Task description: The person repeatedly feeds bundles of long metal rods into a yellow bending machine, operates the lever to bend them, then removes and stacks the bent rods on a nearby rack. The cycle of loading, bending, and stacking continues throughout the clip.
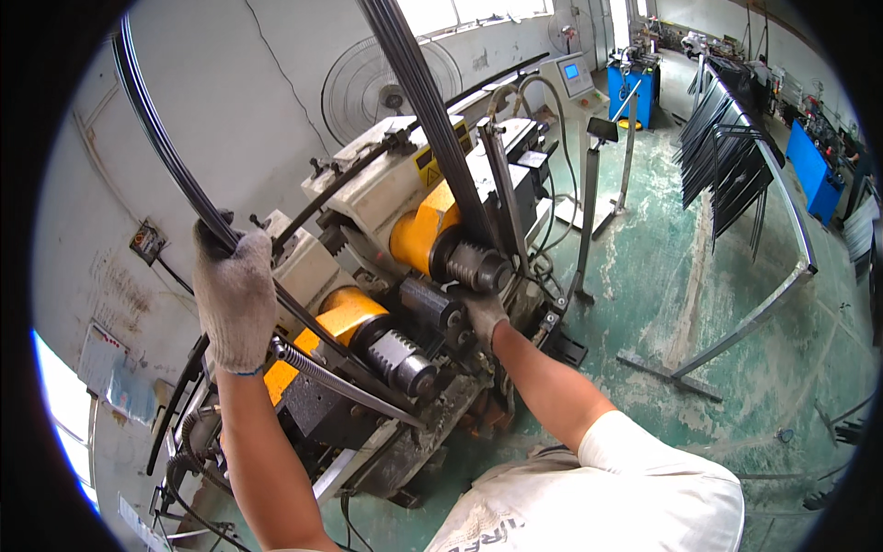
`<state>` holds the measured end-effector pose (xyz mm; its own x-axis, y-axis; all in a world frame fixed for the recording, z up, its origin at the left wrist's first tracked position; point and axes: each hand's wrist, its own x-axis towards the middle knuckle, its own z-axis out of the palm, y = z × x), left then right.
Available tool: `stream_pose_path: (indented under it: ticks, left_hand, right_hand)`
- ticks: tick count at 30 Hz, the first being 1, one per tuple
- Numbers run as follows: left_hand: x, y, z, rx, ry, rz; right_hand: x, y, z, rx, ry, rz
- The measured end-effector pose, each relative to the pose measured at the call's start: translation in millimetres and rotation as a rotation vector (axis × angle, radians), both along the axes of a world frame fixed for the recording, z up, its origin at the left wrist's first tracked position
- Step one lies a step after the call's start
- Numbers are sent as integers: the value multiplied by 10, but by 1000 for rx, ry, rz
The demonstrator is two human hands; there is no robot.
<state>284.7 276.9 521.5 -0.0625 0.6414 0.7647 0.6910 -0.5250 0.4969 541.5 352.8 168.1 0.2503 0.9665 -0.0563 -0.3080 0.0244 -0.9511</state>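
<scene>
My left hand, in a knit work glove with dark fingers, grips a bundle of thin dark metal rods. The bundle rises to the upper left, and dark lengths run below the hand toward the front grooved roller. My right hand, also gloved, reaches in beneath the rear grooved roller; its fingers are hidden by the machine. A second bundle of dark rods slants down from the top to that rear roller. Both rollers project from yellow housings of a bending machine. Beside my right hand sits a dark block.
A coil spring on a bar crosses the machine's near side. Behind stand a caged fan and a control panel. Upright metal posts rise from the green floor at right. Farther right, a metal rack carries many bent dark rods.
</scene>
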Motion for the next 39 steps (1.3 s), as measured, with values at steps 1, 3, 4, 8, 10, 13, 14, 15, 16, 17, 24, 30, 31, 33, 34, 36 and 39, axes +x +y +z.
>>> stream_pose_path:
  ticks: [1, 3, 4, 8, 10, 13, 14, 15, 16, 17, 24, 30, 31, 33, 34, 36, 39]
  left_hand:
    - [-1, -10, 9, -9, -2, 1]
    - [-14, -15, 24, -24, -10, 3]
    - [-30, -25, 51, -16, -18, 0]
    - [-104, -93, 179, -117, -164, 7]
    - [-305, 85, 364, 117, 332, 106]
    - [-626, 79, 132, 80, 457, 227]
    - [-510, 96, 131, 71, 439, 228]
    - [-480, 62, 113, 49, 432, 254]
    - [-496, 44, 96, 103, 613, 327]
    - [-503, 32, 85, 158, 795, 395]
    - [-806, -2, 54, 286, 991, 302]
    - [-924, -4, 79, 264, 1048, 326]
    - [-875, -11, 82, 279, 1045, 310]
    - [-831, -8, 93, 304, 1044, 284]
    - [-866, -30, 83, 226, 1021, 320]
    - [-831, -84, 86, 90, 971, 376]
    - [-856, -124, 81, 185, 1108, 351]
  right_hand:
    - [-11, 10, -19, 29, 27, 8]
    - [-35, 49, -51, 89, 80, 21]
    - [-42, 65, -72, 99, 96, 11]
    - [-48, 117, -184, 145, -23, -33]
    - [305, 553, -871, 285, -208, -85]
    - [-103, 311, -993, 52, 29, 60]
    - [103, 431, -1203, 102, -223, 39]
    - [105, 448, -1247, 104, -281, 42]
    - [123, 479, -1279, 107, -342, 46]
    - [143, 487, -1317, 109, -402, 48]
    - [-2, 177, -758, -6, 99, 84]
    - [2, 47, -516, -62, 86, 36]
    - [32, 37, -476, -83, 116, 21]
    - [-1, 232, -750, 97, 58, 34]
    - [14, 221, -744, 14, 133, 44]
    - [7, 158, -641, -62, 242, 53]
    - [-43, 101, -552, -36, 341, 68]
